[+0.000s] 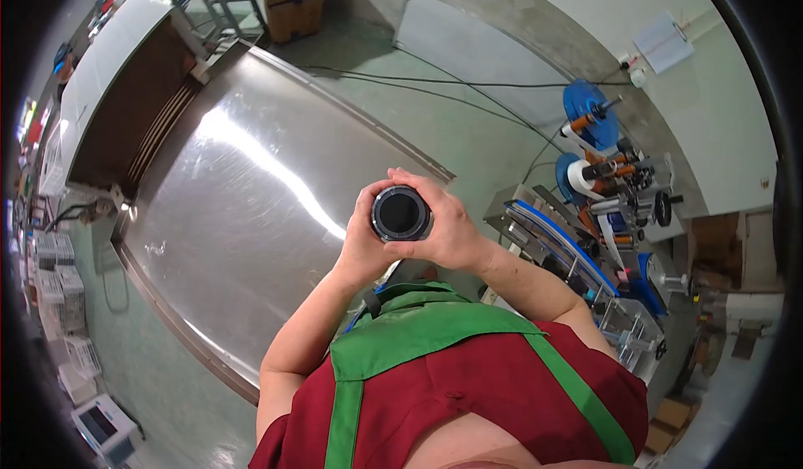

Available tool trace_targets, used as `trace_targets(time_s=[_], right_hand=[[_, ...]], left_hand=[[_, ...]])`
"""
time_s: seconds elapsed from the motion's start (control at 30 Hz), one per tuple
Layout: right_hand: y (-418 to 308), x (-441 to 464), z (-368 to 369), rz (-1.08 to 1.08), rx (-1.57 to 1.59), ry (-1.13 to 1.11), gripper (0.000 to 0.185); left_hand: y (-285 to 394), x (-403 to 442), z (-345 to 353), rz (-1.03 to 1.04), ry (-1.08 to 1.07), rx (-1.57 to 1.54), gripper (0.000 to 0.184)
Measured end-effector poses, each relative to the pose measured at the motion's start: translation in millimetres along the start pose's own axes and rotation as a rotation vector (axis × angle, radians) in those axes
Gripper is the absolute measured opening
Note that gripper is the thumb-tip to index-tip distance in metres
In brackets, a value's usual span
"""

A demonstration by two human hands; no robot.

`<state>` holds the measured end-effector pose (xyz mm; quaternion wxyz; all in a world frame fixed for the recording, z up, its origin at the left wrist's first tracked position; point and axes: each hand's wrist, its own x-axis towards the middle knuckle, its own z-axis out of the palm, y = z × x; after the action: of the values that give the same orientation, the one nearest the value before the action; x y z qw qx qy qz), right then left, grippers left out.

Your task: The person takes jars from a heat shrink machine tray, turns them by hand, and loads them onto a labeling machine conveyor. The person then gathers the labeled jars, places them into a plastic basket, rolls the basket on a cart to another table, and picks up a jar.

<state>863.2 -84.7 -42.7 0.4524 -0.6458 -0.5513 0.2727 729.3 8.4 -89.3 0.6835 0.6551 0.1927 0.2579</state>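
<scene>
A round black disc-like object (401,213) with a dark face and a grey ring sits between my two hands, in front of my green apron. My left hand (364,237) curls around one side of it. Around the other side wraps my right hand (447,225), its fingertips meeting those of the other hand at the top. Both hands are raised near the edge of a large metal table (242,176). The underside of the object is hidden.
A machine with blue reels (592,114) and rollers stands to the right. At the back are a cardboard box (294,5) and a leaning grey panel (477,51). Cables cross the green floor. White baskets (63,289) line the far left, near a white device (109,430).
</scene>
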Motion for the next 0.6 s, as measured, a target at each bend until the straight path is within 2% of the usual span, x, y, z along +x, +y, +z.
trace_targets(time_s=[0.1,0.17,0.2,0.23,0.3,0.4,0.5,0.53,0.6], right_hand=[[16.0,-31.0,-12.8,0.041,0.043,0.138,0.081],[24.7,-52.2,-22.3,0.03,-0.085,0.221,0.081],[30.1,-61.8,-29.9,0.029,-0.16,0.266,0.08],[37.5,-71.7,-36.8,0.027,-0.192,0.299,0.08],[46.5,-93.8,-47.4,0.159,-0.087,0.34,0.075],[54.4,-131.4,-69.1,0.266,0.004,0.468,0.067],[88.5,-172.1,-105.4,0.44,0.192,0.688,0.061],[97.9,-180.6,-123.8,0.43,0.214,0.828,0.059],[131.6,-198.4,-166.0,0.47,0.21,1.023,0.057]], left_hand=[[-1.6,3.3,33.1,0.034,-0.051,0.145,0.072],[-13.5,9.4,53.8,0.085,-0.112,0.172,0.07],[-19.7,11.0,65.7,0.039,-0.143,0.12,0.068],[-12.7,14.1,76.4,0.034,-0.183,0.204,0.065],[-9.7,24.1,94.4,0.018,-0.355,0.359,0.08],[-19.5,36.1,125.8,0.077,-0.539,0.347,0.103],[-12.1,48.6,154.8,0.078,-0.534,0.245,0.12],[-10.5,50.4,160.5,0.056,-0.469,0.225,0.106],[-29.0,55.7,154.0,-0.069,-0.404,0.173,0.094]])
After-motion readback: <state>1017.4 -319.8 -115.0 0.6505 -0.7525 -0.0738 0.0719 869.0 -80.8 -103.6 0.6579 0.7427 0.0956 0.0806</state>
